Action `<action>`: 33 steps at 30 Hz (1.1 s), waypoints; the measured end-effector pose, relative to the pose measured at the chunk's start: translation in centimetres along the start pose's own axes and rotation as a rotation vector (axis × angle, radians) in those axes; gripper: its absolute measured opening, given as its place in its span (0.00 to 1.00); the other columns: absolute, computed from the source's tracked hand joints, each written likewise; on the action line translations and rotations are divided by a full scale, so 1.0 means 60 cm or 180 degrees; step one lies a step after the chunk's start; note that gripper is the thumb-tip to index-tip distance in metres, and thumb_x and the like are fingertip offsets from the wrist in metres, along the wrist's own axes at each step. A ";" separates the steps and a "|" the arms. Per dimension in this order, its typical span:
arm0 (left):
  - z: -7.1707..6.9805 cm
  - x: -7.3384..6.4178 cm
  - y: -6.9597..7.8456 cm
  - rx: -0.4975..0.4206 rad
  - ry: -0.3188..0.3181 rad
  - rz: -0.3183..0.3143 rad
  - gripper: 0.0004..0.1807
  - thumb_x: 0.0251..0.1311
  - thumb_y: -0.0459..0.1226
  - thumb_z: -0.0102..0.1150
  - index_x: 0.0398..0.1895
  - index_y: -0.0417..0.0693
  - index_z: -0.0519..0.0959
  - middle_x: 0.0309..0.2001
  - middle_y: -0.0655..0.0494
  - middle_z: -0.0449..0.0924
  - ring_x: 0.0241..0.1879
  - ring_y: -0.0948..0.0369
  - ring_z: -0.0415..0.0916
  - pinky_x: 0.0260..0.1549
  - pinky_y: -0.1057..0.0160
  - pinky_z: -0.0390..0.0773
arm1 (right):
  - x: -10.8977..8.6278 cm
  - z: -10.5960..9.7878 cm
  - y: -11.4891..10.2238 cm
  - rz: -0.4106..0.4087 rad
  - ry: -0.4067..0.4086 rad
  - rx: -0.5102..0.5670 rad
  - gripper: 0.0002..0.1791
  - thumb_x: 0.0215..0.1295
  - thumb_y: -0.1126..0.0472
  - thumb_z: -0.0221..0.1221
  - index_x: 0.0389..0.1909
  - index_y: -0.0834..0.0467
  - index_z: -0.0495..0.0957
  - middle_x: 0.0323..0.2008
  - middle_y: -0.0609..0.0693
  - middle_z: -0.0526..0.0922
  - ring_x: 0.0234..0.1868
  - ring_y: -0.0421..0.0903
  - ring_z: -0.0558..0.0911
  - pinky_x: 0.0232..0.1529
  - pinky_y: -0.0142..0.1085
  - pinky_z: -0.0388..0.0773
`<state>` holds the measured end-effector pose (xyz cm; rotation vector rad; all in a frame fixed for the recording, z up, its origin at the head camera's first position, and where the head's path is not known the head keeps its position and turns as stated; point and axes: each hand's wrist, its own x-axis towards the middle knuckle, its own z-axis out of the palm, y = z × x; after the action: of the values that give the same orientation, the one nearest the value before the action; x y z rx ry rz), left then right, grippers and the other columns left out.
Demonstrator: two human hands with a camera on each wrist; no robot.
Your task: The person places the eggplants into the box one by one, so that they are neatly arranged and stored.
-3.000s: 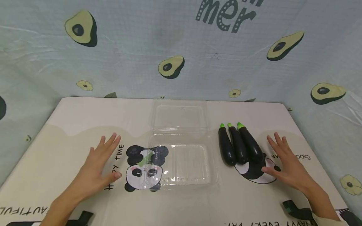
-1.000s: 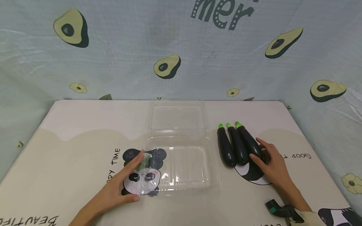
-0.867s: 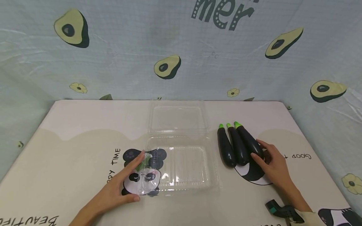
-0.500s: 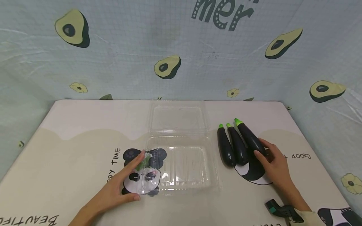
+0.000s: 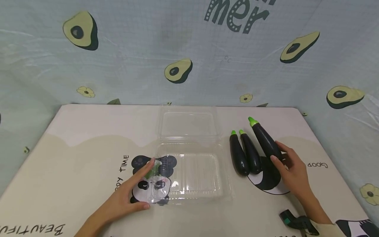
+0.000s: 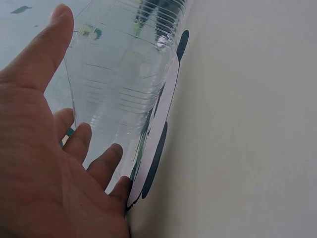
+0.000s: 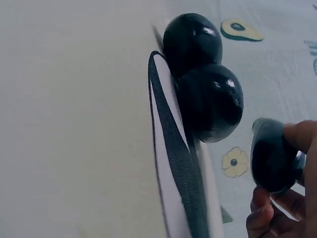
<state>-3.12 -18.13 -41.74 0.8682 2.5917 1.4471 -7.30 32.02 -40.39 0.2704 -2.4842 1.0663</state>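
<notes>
My right hand (image 5: 294, 172) pinches the rounded lower end of a dark toy eggplant (image 5: 267, 141) with a green stem. In the right wrist view this eggplant (image 7: 272, 156) is raised off the table, between thumb and fingers. Left of it, two more eggplants (image 5: 239, 154) (image 5: 251, 153) lie side by side on the table. A clear plastic clamshell container (image 5: 195, 171) lies in the middle with its lid (image 5: 189, 123) folded back, away from me. My left hand (image 5: 125, 194) rests at the container's left side, thumb and fingers spread along its wall (image 6: 119, 84).
The table (image 5: 88, 158) carries a light mat printed with pandas and words. Behind it and at both sides hangs a pale curtain (image 5: 133, 39) with avocado prints. A black strap-like device (image 5: 297, 222) sits at my right wrist.
From spread apart, my left hand came to the container's side and my right hand to the rightmost eggplant. That eggplant has since been gripped and lifted, away from the other two.
</notes>
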 end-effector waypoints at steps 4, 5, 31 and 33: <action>0.001 0.004 -0.001 -0.0026 0.0012 0.0088 0.57 0.41 0.41 0.75 0.75 0.47 0.52 0.75 0.52 0.46 0.73 0.58 0.45 0.63 0.69 0.48 | 0.015 -0.004 -0.042 -0.0299 -0.0006 0.0018 0.33 0.54 0.80 0.60 0.64 0.67 0.67 0.54 0.50 0.72 0.37 0.31 0.72 0.37 0.15 0.67; 0.002 0.005 -0.001 -0.0048 0.0015 0.0121 0.57 0.40 0.41 0.75 0.75 0.47 0.52 0.75 0.51 0.45 0.73 0.57 0.45 0.63 0.69 0.47 | 0.018 -0.005 -0.048 -0.0347 -0.0011 0.0005 0.34 0.53 0.80 0.60 0.64 0.66 0.67 0.54 0.48 0.72 0.37 0.31 0.72 0.37 0.15 0.67; 0.006 0.000 -0.007 -0.0088 0.0043 0.0213 0.55 0.41 0.40 0.73 0.74 0.43 0.54 0.76 0.50 0.42 0.74 0.55 0.41 0.64 0.72 0.44 | 0.068 0.033 -0.114 -0.1021 -0.0847 0.0131 0.36 0.55 0.73 0.64 0.66 0.57 0.67 0.52 0.48 0.75 0.38 0.38 0.73 0.27 0.24 0.72; 0.006 0.000 -0.008 -0.0086 0.0048 0.0237 0.55 0.40 0.40 0.73 0.74 0.43 0.54 0.76 0.49 0.42 0.74 0.54 0.42 0.64 0.72 0.44 | 0.073 0.037 -0.119 -0.1063 -0.0866 0.0198 0.35 0.55 0.72 0.64 0.65 0.57 0.68 0.50 0.47 0.76 0.35 0.38 0.73 0.24 0.25 0.70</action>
<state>-3.24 -18.02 -42.31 0.9639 2.5704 1.5091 -9.48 25.44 -35.22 0.8677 -2.5148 1.0198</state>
